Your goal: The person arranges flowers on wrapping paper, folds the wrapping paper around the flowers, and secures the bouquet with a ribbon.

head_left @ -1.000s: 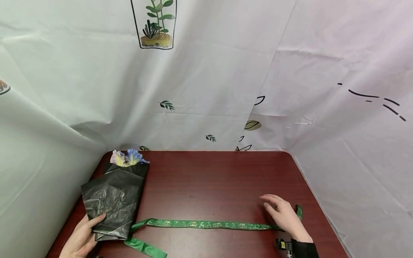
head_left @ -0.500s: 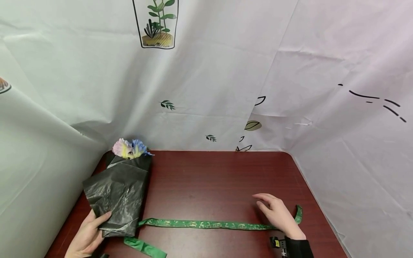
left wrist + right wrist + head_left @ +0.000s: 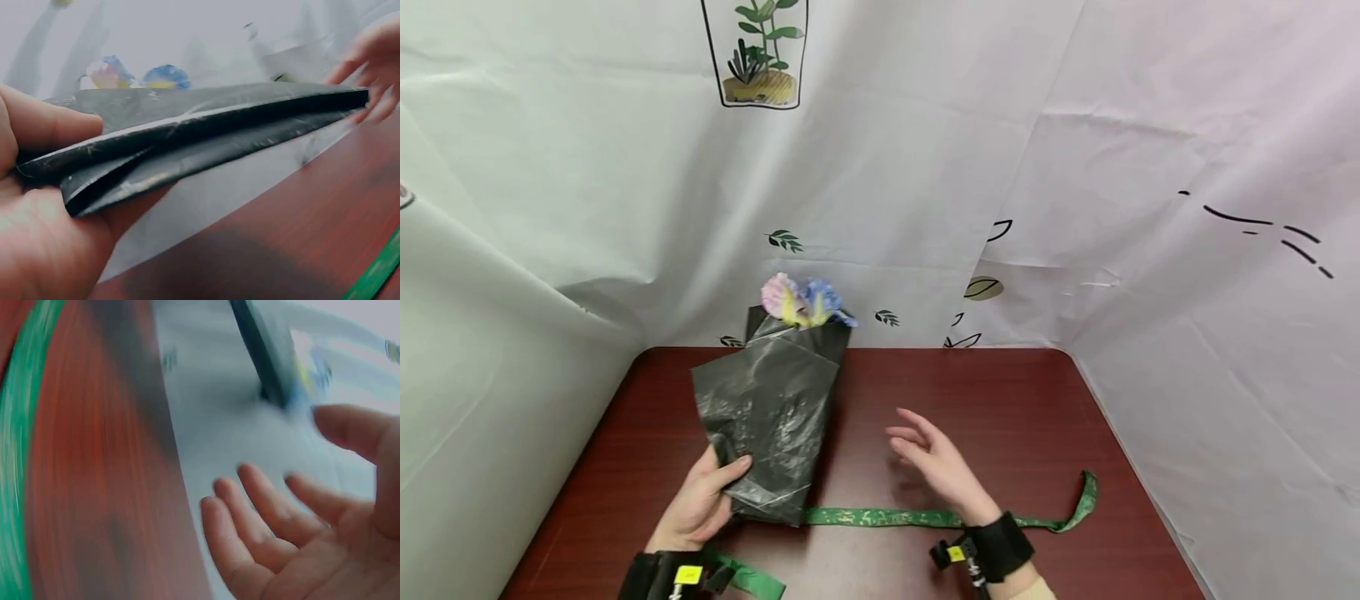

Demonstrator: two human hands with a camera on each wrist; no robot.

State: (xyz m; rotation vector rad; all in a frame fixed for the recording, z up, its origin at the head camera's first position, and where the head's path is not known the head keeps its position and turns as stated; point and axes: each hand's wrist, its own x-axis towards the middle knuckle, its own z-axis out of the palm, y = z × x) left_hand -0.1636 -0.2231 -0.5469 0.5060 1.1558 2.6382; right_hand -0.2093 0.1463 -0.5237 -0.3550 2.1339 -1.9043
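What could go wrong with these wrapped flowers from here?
Only the left hand grips the wrap, low on one side, so the flowers may tip or slip. The folds at the wrap's lower edge gape, so they could open further. The ribbon lies close to the right hand, which might drag it askew.

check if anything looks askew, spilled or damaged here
No spill or tear shows. The green ribbon looks askew: its middle runs straight, but its right end curves out of line. The black wrapping, held in the left hand, is creased and tilted.
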